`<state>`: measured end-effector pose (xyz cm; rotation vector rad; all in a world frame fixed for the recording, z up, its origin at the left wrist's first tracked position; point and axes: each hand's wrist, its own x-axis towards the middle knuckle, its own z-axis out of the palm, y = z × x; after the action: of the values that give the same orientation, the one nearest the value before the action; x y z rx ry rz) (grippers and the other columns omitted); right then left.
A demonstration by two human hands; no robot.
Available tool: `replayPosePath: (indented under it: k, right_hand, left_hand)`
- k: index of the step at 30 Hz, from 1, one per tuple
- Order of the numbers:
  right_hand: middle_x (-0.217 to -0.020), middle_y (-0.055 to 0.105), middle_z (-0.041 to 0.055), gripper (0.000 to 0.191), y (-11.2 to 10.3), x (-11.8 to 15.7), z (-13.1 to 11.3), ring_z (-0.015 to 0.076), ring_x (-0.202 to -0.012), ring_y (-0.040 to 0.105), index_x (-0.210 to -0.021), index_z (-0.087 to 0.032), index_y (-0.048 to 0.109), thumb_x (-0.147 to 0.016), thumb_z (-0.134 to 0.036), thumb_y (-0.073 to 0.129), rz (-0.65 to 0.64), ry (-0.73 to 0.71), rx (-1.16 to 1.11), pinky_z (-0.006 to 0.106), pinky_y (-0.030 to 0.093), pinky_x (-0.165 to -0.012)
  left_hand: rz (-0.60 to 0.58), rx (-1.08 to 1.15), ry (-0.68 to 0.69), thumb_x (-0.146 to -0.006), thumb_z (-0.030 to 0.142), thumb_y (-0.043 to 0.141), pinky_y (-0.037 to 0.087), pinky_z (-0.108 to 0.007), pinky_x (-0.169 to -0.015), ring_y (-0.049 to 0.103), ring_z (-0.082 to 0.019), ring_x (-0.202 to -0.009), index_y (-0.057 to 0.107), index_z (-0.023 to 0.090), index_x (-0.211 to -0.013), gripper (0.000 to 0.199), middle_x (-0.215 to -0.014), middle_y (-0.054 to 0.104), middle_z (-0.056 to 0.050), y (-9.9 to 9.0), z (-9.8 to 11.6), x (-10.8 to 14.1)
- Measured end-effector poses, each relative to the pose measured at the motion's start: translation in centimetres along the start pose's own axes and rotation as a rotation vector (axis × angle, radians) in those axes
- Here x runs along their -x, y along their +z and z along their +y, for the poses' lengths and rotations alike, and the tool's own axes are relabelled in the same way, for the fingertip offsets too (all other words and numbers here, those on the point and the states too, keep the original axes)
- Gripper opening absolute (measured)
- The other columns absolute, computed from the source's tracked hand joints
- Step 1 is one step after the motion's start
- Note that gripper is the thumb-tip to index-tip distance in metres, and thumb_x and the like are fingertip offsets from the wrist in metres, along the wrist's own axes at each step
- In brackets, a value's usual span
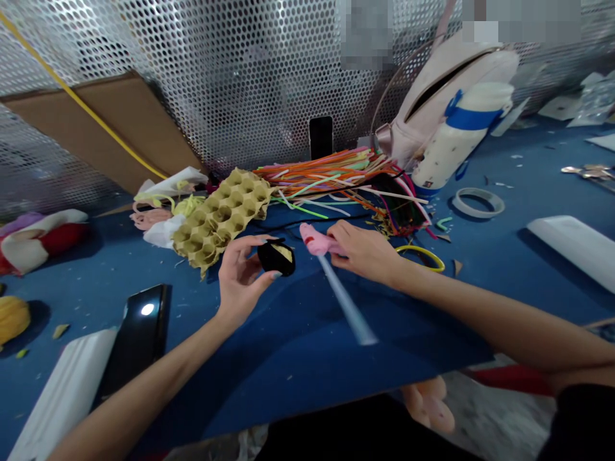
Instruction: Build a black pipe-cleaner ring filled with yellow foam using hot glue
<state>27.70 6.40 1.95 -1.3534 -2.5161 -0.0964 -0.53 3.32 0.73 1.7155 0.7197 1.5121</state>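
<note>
My left hand [243,272] pinches a small black fuzzy round piece [269,259] between thumb and fingers, with a pale yellowish patch showing on its right side. Just to the right, my right hand [358,250] is closed around a pink glue gun [316,241]. Its tip points up and left, apart from the black piece. From the gun a long translucent glue stick [348,304] slants down toward the table's front edge. The fingers partly hide the gun's handle.
Behind my hands lie an egg carton [223,214] and a heap of coloured pipe cleaners [331,173]. A phone [321,136] leans on the perforated metal wall. A bottle [464,137], a tape roll [478,203] and a yellow ring [435,257] are right; a black phone [139,333] lies left.
</note>
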Motion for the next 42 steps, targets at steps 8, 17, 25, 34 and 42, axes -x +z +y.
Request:
replayPosePath:
  k: [8,17,25,34,42]
  right_hand:
    - [-0.078,0.064,0.0029,0.025,-0.9,-0.6,2.5,0.0157,-0.068,0.053,-0.097,-0.017,0.067,-0.098,-0.042,0.06,0.274,0.036,-0.693,0.031,0.042,-0.061]
    - [-0.066,0.055,-0.0021,0.038,-1.3,0.4,1.9,0.0103,-0.056,0.045,-0.099,-0.017,0.067,-0.103,-0.054,0.059,-0.03,-0.107,-1.32,0.027,0.035,-0.052]
    - [-0.07,0.054,-0.003,0.032,-0.8,0.9,1.2,0.0091,-0.057,0.045,-0.107,-0.016,0.068,-0.104,-0.048,0.06,-0.075,-0.189,-1.397,0.024,0.033,-0.051]
    - [-0.071,0.053,-0.0032,0.032,-0.7,1.1,0.6,0.0085,-0.057,0.045,-0.109,-0.016,0.068,-0.105,-0.047,0.06,-0.069,-0.219,-1.375,0.023,0.035,-0.051]
    - [-0.074,0.056,-0.0015,0.033,-0.5,1.4,0.6,0.0093,-0.06,0.048,-0.11,-0.015,0.068,-0.105,-0.047,0.06,-0.063,-0.21,-1.345,0.023,0.038,-0.053]
  left_hand:
    - [0.049,-0.056,0.042,-0.084,0.032,0.087,0.066,-0.041,-0.092,0.069,-0.027,-0.124,0.058,0.027,-0.122,0.048,-0.13,0.065,-0.01,0.0,0.2,-0.4]
    - [0.113,-0.108,0.065,-0.084,0.036,0.086,0.064,-0.036,-0.09,0.066,-0.024,-0.12,0.06,0.027,-0.124,0.049,-0.128,0.061,-0.009,-0.1,0.0,-0.5]
    - [0.117,-0.123,0.061,-0.082,0.037,0.088,0.062,-0.034,-0.091,0.066,-0.022,-0.118,0.061,0.027,-0.123,0.05,-0.124,0.065,-0.008,0.3,0.3,-0.2]
    - [0.083,-0.085,0.036,-0.082,0.034,0.088,0.063,-0.031,-0.09,0.068,-0.02,-0.115,0.059,0.027,-0.124,0.051,-0.126,0.064,-0.008,0.9,0.7,0.4]
    - [0.073,-0.047,0.038,-0.082,0.028,0.088,0.062,-0.029,-0.091,0.068,-0.019,-0.116,0.06,0.026,-0.124,0.05,-0.126,0.065,-0.008,1.0,0.9,0.6]
